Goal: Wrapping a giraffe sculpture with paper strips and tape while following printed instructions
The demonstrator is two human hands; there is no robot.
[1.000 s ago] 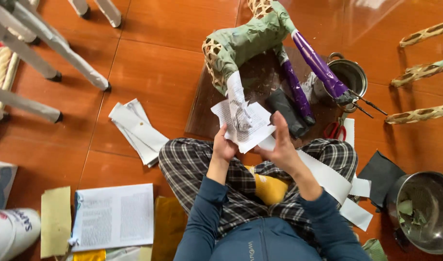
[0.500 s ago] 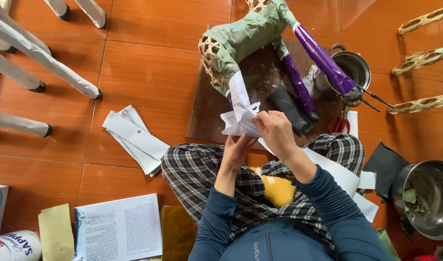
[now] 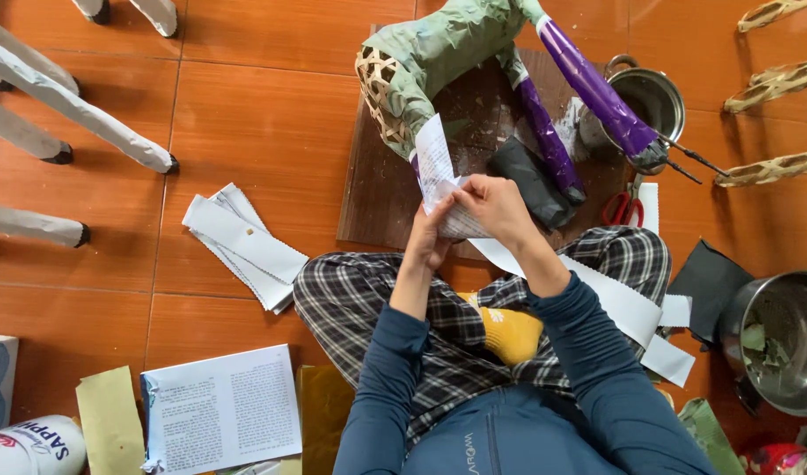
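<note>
Both hands, our left hand (image 3: 432, 236) and right hand (image 3: 494, 204), now pinch a crumpled white printed paper strip (image 3: 439, 171), drawn tighter than a second ago, against the green papered woven-cane figure (image 3: 425, 57) above our lap.

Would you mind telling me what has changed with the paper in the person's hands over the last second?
Both hands, the left hand and right hand, have kept hold of the white paper strip. A second ago it was a crumpled, spread-out bunch; now it is drawn narrower and stands up against the green papered wicker figure. The paper stack on the floor and the pot stayed put.
</note>
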